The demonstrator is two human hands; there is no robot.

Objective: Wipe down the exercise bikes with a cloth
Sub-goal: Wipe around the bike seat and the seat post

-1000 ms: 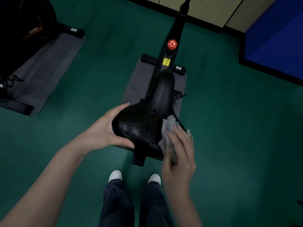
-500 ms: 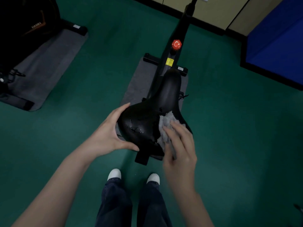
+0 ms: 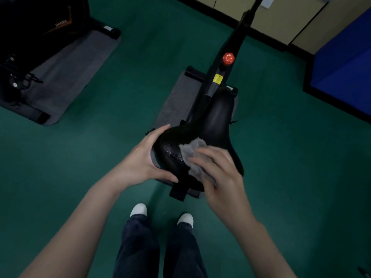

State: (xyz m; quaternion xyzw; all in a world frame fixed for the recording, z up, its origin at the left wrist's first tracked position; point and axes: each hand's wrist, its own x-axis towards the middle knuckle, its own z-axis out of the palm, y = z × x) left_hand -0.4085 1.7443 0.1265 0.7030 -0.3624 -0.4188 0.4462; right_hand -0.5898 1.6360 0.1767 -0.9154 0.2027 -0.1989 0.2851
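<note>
Head view, two bikes [image 3: 237, 38] [image 3: 30, 21], one cloth [image 3: 190, 150], one saddle [image 3: 216, 121], two hands [image 3: 138, 163] [image 3: 222, 177]

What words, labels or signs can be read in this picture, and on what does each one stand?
"HANMA": on the black bike at the upper left.
Yellow label on the near frame: too small to read.
Red knob above it: a mark, too blurred to read.
White sticker on the black bike's base: unreadable.

Bare forearms [image 3: 84, 223]; dark jeans [image 3: 158, 247]; white shoes [image 3: 139, 210].
</note>
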